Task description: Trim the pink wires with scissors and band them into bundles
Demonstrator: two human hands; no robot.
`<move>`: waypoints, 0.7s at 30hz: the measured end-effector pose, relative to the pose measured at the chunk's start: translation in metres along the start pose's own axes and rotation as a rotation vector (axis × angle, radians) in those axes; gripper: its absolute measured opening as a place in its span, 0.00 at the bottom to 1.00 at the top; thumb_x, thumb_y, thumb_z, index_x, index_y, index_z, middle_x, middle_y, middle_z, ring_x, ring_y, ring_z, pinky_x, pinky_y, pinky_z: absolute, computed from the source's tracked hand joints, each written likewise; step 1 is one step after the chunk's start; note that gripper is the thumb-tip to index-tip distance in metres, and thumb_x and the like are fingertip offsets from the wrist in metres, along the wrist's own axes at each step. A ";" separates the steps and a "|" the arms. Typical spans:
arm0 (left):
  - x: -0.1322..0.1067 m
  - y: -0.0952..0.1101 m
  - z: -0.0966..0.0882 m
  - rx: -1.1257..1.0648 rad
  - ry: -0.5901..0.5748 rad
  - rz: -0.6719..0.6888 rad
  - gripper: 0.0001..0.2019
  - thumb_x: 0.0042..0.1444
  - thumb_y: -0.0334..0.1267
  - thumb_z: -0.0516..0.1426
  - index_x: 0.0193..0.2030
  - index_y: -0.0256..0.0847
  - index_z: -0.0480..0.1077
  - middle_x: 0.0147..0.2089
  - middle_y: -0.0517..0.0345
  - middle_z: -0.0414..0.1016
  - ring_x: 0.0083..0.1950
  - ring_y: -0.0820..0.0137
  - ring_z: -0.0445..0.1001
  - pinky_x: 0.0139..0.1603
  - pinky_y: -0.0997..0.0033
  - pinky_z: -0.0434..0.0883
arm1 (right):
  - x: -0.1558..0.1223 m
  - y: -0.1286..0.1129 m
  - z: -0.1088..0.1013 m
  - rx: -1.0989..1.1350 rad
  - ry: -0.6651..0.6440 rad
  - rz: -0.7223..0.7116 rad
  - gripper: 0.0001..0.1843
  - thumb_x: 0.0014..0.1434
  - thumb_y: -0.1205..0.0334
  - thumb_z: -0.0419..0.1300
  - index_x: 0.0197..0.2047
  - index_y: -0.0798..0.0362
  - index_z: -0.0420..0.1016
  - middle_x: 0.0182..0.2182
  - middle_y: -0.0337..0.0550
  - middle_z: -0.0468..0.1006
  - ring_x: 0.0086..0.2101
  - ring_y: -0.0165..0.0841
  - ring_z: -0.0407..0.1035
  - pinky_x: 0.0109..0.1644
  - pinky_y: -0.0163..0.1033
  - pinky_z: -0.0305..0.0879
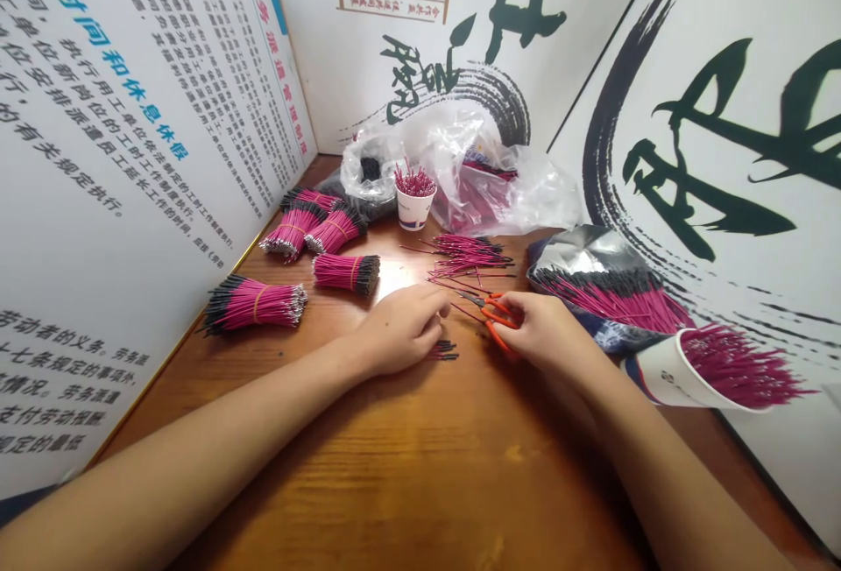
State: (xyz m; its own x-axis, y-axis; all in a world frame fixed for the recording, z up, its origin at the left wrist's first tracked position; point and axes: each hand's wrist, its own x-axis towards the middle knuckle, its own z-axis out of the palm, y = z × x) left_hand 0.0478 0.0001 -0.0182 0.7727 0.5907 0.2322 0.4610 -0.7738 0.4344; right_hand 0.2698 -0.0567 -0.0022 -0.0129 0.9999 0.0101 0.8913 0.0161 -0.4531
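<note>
My right hand [545, 334] is shut on a pair of orange-handled scissors [494, 315], with the steel blades pointing left toward my left hand [400, 330]. The curled fingers of my left hand pinch a small bunch of black-tipped wires [443, 349] against the wooden table [394, 457]. Thin pink wires [469, 256] lie loose just beyond both hands. Several pink wire bundles tied with rubber bands, such as one [347, 273], lie to the left.
Printed partition boards [131, 116] stand at the left, back and right. A paper cup of pink wires [415, 205] stands before a clear plastic bag [490, 172]. At the right, a tipped paper cup [676, 370] spills pink wires [742, 367] beside a silver foil bag [584, 251].
</note>
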 end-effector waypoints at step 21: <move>0.001 -0.011 0.009 0.267 0.099 -0.121 0.11 0.65 0.35 0.49 0.45 0.39 0.72 0.41 0.52 0.71 0.43 0.62 0.66 0.46 0.62 0.65 | 0.004 0.002 0.007 0.065 -0.046 -0.098 0.06 0.49 0.60 0.58 0.25 0.53 0.71 0.23 0.40 0.76 0.25 0.32 0.68 0.29 0.34 0.57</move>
State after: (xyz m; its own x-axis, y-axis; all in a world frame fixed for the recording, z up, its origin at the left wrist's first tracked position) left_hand 0.0477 0.0071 -0.0300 0.6649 0.6918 0.2816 0.6559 -0.7212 0.2230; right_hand 0.2686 -0.0531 -0.0098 -0.1208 0.9925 0.0172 0.8537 0.1127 -0.5085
